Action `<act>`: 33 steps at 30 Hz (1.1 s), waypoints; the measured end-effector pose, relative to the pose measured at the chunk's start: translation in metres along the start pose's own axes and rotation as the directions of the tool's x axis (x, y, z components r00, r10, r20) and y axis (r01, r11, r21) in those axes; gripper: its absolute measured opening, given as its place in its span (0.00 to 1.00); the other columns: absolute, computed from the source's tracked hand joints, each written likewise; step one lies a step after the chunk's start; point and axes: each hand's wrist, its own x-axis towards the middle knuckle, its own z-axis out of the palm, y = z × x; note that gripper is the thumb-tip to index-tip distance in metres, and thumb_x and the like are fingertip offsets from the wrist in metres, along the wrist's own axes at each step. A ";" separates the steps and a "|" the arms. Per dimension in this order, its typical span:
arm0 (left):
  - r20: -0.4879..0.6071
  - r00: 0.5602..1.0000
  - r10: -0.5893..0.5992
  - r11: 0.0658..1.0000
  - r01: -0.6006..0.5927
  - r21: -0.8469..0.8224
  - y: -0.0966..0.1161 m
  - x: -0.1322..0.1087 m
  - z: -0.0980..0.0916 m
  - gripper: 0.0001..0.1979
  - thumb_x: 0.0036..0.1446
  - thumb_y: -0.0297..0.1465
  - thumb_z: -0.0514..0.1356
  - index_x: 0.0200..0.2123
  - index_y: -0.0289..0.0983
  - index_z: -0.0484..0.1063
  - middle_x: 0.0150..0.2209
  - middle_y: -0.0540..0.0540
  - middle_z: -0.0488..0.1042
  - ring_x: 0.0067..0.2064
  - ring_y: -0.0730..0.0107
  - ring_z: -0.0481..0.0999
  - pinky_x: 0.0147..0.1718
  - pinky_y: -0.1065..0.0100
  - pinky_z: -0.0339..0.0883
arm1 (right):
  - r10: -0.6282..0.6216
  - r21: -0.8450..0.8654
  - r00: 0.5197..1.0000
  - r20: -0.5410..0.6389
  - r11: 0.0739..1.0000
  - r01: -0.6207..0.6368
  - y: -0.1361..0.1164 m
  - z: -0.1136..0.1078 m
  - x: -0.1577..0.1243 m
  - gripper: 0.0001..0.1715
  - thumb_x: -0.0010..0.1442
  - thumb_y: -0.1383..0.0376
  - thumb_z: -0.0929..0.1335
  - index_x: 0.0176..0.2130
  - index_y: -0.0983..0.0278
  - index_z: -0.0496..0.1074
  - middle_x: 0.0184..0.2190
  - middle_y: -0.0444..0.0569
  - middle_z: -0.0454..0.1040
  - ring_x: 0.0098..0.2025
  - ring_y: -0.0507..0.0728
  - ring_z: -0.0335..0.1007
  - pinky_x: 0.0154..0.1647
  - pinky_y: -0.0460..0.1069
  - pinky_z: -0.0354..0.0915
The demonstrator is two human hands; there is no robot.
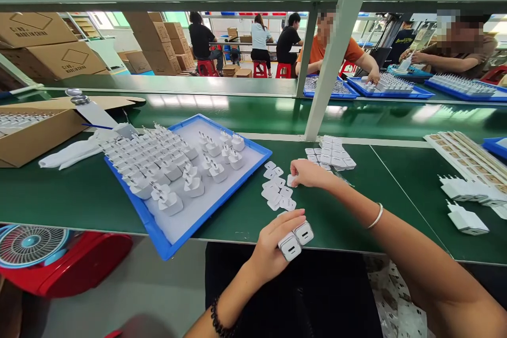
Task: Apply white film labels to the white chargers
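Two white charger plugs [290, 248] with rectangular port slots on their end faces sit side by side in my left hand [266, 245], fingers wrapped round them. My right hand [311, 173] reaches over the bench and pinches a small white square cover piece [290, 180] at the edge of a loose pile of similar pieces [273, 190]. Behind that hand lies a stacked group of white square parts [336, 152]. To the left, a blue-rimmed tray [222, 198] carries many white plugs [158, 158], standing with their pins up.
A white glove [73, 152] and an open carton [39, 134] lie at the left. Several plugs [467, 220] and a slotted strip [471, 161] are at the right. A slanted post [327, 74] rises behind the bench; co-workers sit beyond. A fan [29, 243] stands below left.
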 end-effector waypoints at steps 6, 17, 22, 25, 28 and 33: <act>0.062 0.994 0.085 0.977 -0.095 0.191 0.004 -0.002 -0.012 0.23 0.63 0.21 0.57 0.61 0.37 0.66 0.62 0.31 0.68 0.60 0.56 0.73 0.53 0.57 0.76 | -0.022 0.330 0.998 0.053 0.944 0.003 0.006 -0.008 -0.018 0.16 0.62 0.63 0.73 0.48 0.66 0.71 0.40 0.49 0.77 0.39 0.56 0.75 0.41 0.53 0.72; 0.427 0.876 0.223 0.897 -0.356 0.263 0.028 0.042 -0.048 0.23 0.62 0.19 0.52 0.60 0.34 0.64 0.63 0.29 0.67 0.56 0.54 0.76 0.49 0.59 0.75 | -0.328 0.755 0.814 0.479 0.628 -0.191 0.002 -0.019 -0.083 0.37 0.34 0.65 0.82 0.41 0.62 0.67 0.27 0.37 0.74 0.29 0.50 0.70 0.33 0.45 0.65; 0.348 0.910 0.226 0.952 -0.282 0.121 0.035 0.033 -0.037 0.22 0.63 0.21 0.55 0.59 0.36 0.64 0.56 0.33 0.75 0.54 0.58 0.78 0.50 0.61 0.75 | -0.401 0.880 0.833 0.382 0.433 -0.195 0.005 -0.002 -0.103 0.31 0.42 0.67 0.81 0.44 0.61 0.69 0.34 0.37 0.68 0.28 0.47 0.66 0.31 0.43 0.63; 0.300 0.938 0.173 0.970 -0.215 0.112 0.038 0.029 -0.035 0.21 0.62 0.21 0.57 0.58 0.36 0.66 0.52 0.35 0.76 0.52 0.59 0.79 0.49 0.63 0.76 | -0.340 0.855 0.934 0.114 0.511 0.081 0.004 0.009 -0.121 0.22 0.54 0.62 0.77 0.46 0.60 0.72 0.40 0.41 0.69 0.32 0.48 0.66 0.33 0.45 0.64; 0.298 0.944 0.141 0.975 -0.185 0.125 0.041 0.027 -0.035 0.20 0.62 0.21 0.56 0.57 0.36 0.67 0.51 0.35 0.76 0.51 0.58 0.79 0.47 0.63 0.76 | -0.370 0.620 0.904 -0.216 0.663 0.420 0.001 0.020 -0.142 0.12 0.61 0.61 0.74 0.46 0.58 0.76 0.43 0.46 0.71 0.38 0.53 0.68 0.38 0.47 0.67; 0.303 0.949 0.084 0.975 -0.141 0.171 0.047 0.026 -0.032 0.18 0.60 0.19 0.56 0.53 0.35 0.69 0.53 0.34 0.74 0.51 0.59 0.78 0.47 0.64 0.76 | -0.583 -0.018 0.554 -0.595 0.699 0.715 -0.002 0.042 -0.163 0.13 0.68 0.73 0.65 0.50 0.65 0.74 0.40 0.53 0.76 0.38 0.57 0.73 0.37 0.50 0.70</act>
